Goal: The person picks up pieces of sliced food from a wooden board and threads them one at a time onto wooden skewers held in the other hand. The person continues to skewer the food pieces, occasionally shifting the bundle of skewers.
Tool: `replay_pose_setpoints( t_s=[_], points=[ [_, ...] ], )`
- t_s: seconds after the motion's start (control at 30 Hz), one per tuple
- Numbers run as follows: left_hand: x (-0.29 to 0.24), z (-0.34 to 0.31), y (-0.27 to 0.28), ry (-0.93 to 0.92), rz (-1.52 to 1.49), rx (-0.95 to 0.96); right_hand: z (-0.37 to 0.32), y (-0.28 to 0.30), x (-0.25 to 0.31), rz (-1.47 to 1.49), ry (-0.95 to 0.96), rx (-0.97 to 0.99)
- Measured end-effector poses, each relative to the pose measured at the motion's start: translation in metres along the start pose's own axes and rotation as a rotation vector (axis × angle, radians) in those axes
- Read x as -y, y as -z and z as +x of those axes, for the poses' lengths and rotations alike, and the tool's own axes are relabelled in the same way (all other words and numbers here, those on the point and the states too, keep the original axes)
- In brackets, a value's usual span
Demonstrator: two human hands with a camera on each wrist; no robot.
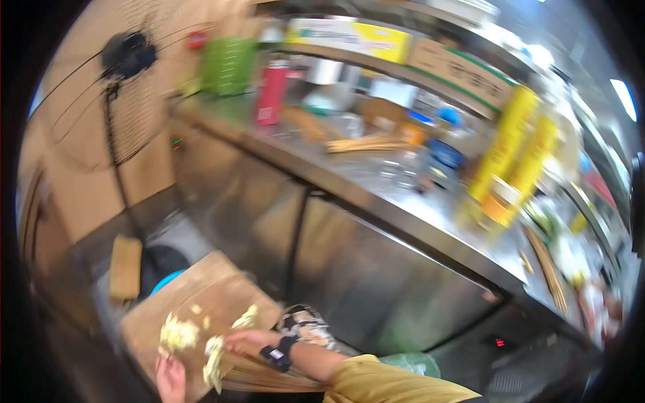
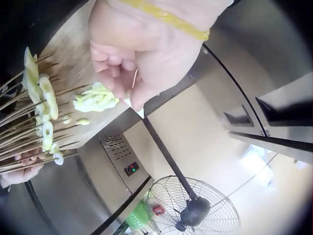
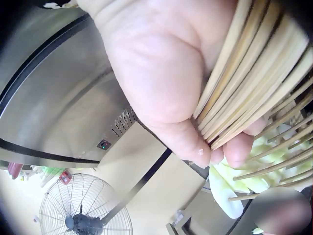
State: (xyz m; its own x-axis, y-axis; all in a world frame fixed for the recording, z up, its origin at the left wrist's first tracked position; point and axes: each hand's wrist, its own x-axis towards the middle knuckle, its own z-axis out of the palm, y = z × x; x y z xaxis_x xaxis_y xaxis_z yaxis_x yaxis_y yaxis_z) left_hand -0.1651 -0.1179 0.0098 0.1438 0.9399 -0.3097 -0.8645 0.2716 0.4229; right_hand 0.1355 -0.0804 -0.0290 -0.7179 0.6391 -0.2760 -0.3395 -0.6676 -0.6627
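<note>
Slim wooden skewers [image 3: 254, 73] sit pinched in my right fingers [image 3: 238, 149], several threaded with pale-green vegetable slices [image 2: 48, 98]. Left fingers [image 2: 142, 93] pinch one whitish piece [image 2: 134, 106]; a loose pile [image 2: 95, 101] lies unthreaded.

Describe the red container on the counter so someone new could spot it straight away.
Find the long metal counter and go to its end nearest the standing fan. Just right of the green basket, in the head view, stands the red container. It's narrow and upright, the only tall red thing there.
</note>
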Motion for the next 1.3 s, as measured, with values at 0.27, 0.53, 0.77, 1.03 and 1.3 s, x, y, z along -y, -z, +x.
replay_pose_setpoints(
  t_s=[0.27, 0.53, 0.77, 1.03, 1.3],
  points=[
    [0.021, 0.053, -0.011, 0.275, -0.023, 0.475, -0.001, -0.01, -0.008, -0.073, -0.003, -0.099],
    [0.028, 0.028, -0.039, 0.119, 0.18, 0.329, 0.0, -0.029, -0.003, -0.067, 0.008, -0.181],
    [0.042, 0.022, -0.04, -0.028, 0.24, 0.222, -0.011, -0.028, 0.001, -0.49, 0.173, -0.2],
    [0.035, 0.027, -0.037, -0.004, 0.216, 0.129, -0.016, -0.082, 0.022, -0.2, -0.059, -0.427],
    [0.036, 0.031, -0.038, 0.027, 0.231, 0.093, -0.015, -0.091, 0.023, -0.264, -0.078, -0.43]
  ],
)
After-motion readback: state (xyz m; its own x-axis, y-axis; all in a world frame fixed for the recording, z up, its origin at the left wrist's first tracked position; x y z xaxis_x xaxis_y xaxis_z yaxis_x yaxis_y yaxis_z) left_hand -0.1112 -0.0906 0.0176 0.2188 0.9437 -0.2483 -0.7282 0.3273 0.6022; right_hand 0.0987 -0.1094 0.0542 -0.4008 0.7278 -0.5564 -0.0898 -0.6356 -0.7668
